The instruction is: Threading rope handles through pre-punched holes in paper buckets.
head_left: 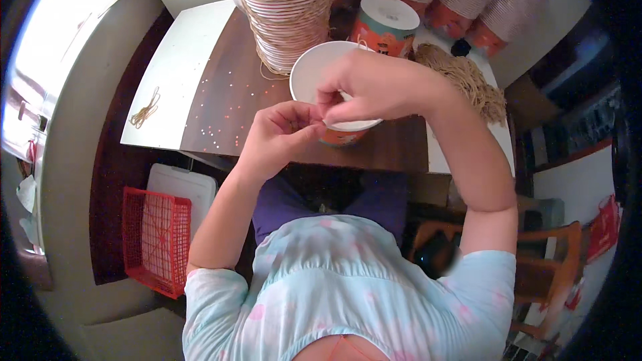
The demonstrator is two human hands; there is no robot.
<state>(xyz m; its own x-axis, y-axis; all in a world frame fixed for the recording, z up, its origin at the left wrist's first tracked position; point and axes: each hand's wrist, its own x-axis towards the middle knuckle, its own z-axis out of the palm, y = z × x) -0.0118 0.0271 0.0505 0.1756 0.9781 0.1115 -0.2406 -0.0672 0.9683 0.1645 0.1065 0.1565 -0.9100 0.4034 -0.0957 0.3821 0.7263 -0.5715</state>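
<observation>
A paper bucket point(309, 75), white inside and orange outside, stands on the brown table in front of me. At its near rim my left hand point(279, 135) is closed, thumb and fingers pinched together against the edge. My right hand point(374, 85) reaches over the bucket's opening, its curled fingers meeting the left fingertips at the same rim. What the two pinches hold is too small and hidden to make out. A thin cord loop point(362, 44) shows at the bucket's far rim, behind my right wrist.
Tall stacks of nested paper buckets point(287, 7) rise at the back. A lidded orange-and-green bucket point(386, 23) stands behind mine. Tan cords point(468, 83) lie heaped at right, with a small bundle of cord point(146, 108) at left. A red plastic basket point(157, 241) sits below the table's left side.
</observation>
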